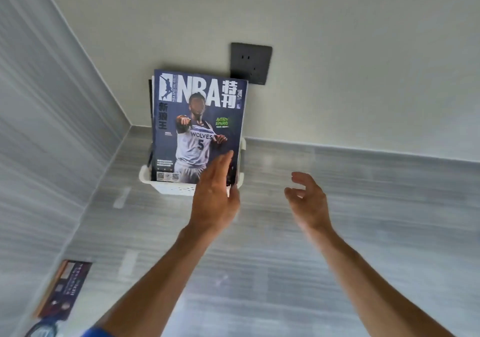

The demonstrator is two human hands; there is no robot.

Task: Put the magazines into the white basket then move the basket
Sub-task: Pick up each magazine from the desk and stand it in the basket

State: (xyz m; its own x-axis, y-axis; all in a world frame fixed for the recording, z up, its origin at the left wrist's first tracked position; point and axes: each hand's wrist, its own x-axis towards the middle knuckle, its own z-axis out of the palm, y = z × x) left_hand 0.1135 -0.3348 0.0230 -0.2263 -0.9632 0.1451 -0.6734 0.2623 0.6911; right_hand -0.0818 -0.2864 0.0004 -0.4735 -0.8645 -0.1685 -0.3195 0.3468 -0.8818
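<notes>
A dark blue NBA magazine (pixel 197 118) stands upright in the white basket (pixel 166 187), which sits on the grey floor close to the wall corner. More magazines stand behind it, only their edges showing. My left hand (pixel 214 193) reaches in front of the basket with fingers straight, its fingertips against the lower right of the magazine cover. My right hand (pixel 307 201) hovers to the right of the basket, fingers loosely curled and holding nothing.
A dark wall socket (pixel 251 62) is on the white wall just behind the magazines. Another booklet (pixel 65 288) lies on the floor at the lower left, with a blue-rimmed object (pixel 41 330) below it. Grey tiled floor (pixel 337 232) spreads to the right.
</notes>
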